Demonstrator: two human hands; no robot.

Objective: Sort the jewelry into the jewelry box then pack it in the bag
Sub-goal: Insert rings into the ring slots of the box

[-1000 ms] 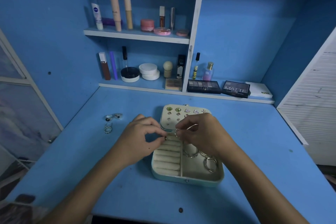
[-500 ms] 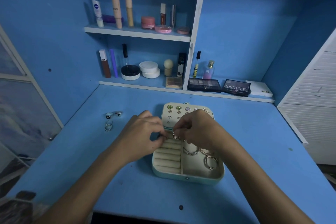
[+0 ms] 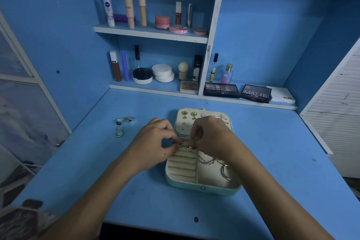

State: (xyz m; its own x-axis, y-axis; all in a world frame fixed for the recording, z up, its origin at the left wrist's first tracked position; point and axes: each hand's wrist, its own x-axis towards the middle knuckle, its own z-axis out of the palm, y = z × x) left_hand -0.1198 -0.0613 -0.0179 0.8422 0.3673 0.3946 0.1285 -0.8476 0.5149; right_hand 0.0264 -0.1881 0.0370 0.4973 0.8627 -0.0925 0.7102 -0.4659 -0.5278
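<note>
An open pale green jewelry box (image 3: 202, 188) lies on the blue desk, its lid (image 3: 202, 121) propped up with several earrings pinned in it. Cream ring rolls (image 3: 182, 165) fill the left half; bracelets (image 3: 208, 160) and a hoop (image 3: 226, 172) lie in the right compartment. My left hand (image 3: 155, 142) and my right hand (image 3: 210, 136) meet over the top ring rolls, both pinching a small ring (image 3: 188, 147) between fingertips. Several loose rings (image 3: 122, 125) lie on the desk to the left. No bag is in view.
Shelves at the back hold makeup tubes, jars (image 3: 162, 22), a perfume bottle (image 3: 227, 74) and eyeshadow palettes (image 3: 255, 93). A white slatted panel (image 3: 339, 115) stands at the right. The desk's front edge (image 3: 175, 226) is close to me.
Both hands have lowered from above the lid's base down to the top ring rolls, bringing the small ring with them. The box and loose rings stay put.
</note>
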